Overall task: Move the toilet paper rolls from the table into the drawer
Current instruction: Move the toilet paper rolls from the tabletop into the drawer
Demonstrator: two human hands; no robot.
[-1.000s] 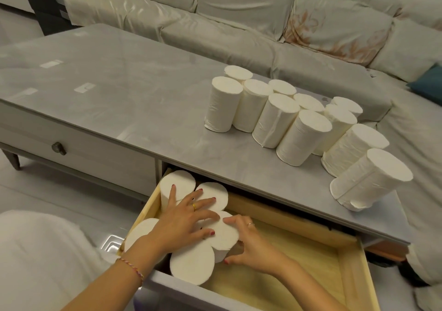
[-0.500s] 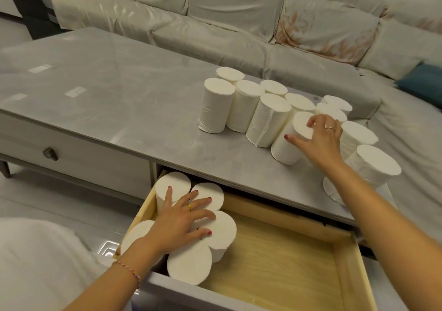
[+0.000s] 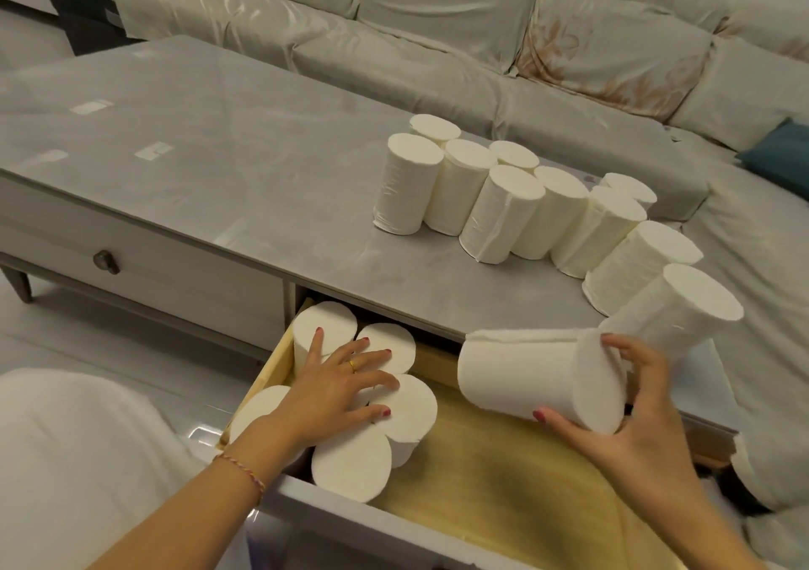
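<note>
A: Behind the grey table [image 3: 227, 166] the covered sofa [image 3: 437, 35] fills the background. What are your hands doing?

B: Your right hand [image 3: 630, 429] has come back from the table since half a second ago; then it was only reaching among the standing rolls. Now it grips one toilet paper roll [image 3: 525, 376] by its end face, fingers spread round the rim, the roll lying sideways in the air above the open drawer [image 3: 503, 482].

A: And the left?

B: Your left hand [image 3: 332, 394] has stayed put, flat and spread on the tops of the stored rolls [image 3: 350, 464], steadying the cluster in the drawer's left corner.

A: So what does that mean?

B: One more roll is off the table and nearly in. You'd probably need to turn it upright to match the others, then set it just beside the cluster. Many table rolls [image 3: 503, 201] remain, so I'd judge the task well short of half done.
</note>
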